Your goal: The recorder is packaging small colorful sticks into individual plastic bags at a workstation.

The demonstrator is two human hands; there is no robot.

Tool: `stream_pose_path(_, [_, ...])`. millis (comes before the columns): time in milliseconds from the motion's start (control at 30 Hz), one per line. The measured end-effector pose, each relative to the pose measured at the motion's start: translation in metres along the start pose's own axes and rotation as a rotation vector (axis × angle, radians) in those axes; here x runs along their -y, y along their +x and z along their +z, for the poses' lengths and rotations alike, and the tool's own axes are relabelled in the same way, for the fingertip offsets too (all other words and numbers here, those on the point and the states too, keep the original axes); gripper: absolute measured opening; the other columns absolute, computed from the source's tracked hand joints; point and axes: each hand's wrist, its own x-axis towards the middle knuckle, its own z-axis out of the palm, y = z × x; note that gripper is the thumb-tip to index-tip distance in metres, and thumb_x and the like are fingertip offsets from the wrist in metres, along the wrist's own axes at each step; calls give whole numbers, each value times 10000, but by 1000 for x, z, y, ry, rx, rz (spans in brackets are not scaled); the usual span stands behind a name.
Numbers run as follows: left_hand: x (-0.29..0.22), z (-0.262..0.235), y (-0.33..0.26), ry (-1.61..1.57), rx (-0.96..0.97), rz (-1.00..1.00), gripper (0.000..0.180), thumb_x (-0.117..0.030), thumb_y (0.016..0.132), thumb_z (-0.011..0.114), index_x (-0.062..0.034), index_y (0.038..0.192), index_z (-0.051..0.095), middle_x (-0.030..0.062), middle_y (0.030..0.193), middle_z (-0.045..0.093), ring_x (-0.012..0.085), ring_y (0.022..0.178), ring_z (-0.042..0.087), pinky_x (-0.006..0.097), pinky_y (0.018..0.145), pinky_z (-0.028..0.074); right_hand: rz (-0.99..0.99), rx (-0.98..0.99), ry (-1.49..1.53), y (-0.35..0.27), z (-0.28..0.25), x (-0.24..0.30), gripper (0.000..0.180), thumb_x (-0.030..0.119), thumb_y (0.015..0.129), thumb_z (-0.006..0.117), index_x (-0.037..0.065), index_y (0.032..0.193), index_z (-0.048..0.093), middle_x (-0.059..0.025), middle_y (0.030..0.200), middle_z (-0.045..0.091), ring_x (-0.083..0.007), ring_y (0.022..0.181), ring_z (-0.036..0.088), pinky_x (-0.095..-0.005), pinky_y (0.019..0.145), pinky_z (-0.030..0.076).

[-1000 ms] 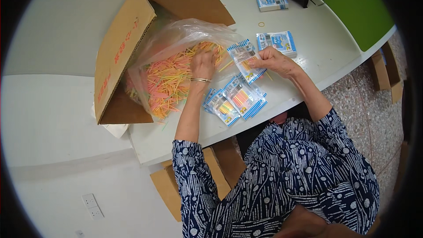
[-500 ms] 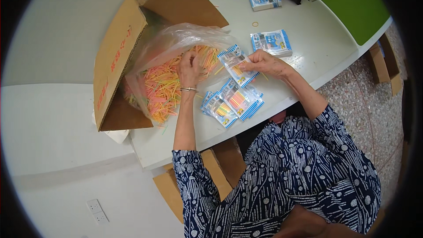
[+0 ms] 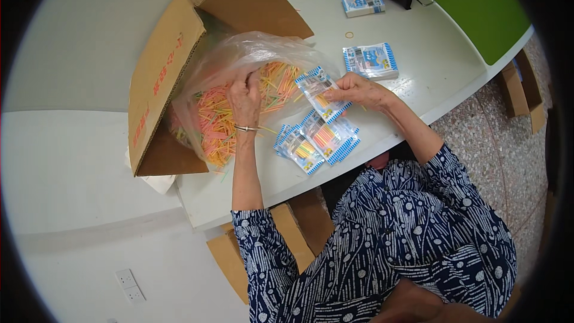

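One view only: head-worn fisheye cam, aimed steeply down from above the person's own body. The frame is ringed by a dark circular border, and straight edges are bent toward the rim. The patterned blue shirt is seen at lower right, w/ forearms reaching up toward frame centre. The white surface (image 3: 418, 78) is seen close, running from centre to upper right; the left hand (image 3: 245, 98) and right hand (image 3: 359, 91) are caught near mid-frame. Speckled floor is visible at far right, pale wall at left. No 2nd view is given, so no overlap can be told.
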Motion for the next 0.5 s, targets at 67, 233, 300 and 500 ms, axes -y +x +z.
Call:
stream_pose_path(67, [4,-6,0,-216,-99,-28,122,-57,862,548,7,946,609,132,801,637,223,682,601,340,654,472,-2,11,4,0,2,1,315,298,855,656,-9,910,701,-24,775,677,-20,688,552,-176,605,410])
stream_pose_path(233, [-2,-12,-1,-556,-87,-129,101,-30,886,536,16,943,605,58,809,634,115,682,581,251,639,480,-9,22,-19,4,-6,-11,316,293,856,654,-14,915,697,-21,777,675,-17,683,550,-172,601,409])
stream_pose_path(300, [-5,-16,-3,-640,-88,-161,91,-22,889,536,17,940,599,50,824,634,104,685,580,228,639,481,-10,27,10,2,-5,-7,315,291,858,653,-15,916,697,-19,775,674,-15,682,547,-170,599,409])
stream_pose_path(500, [8,-47,-23,-868,7,-382,117,-52,879,588,22,970,580,78,859,632,122,721,584,240,641,483,-41,-10,2,-8,-14,1,289,276,866,646,-9,876,700,13,722,651,4,644,516,-166,571,390])
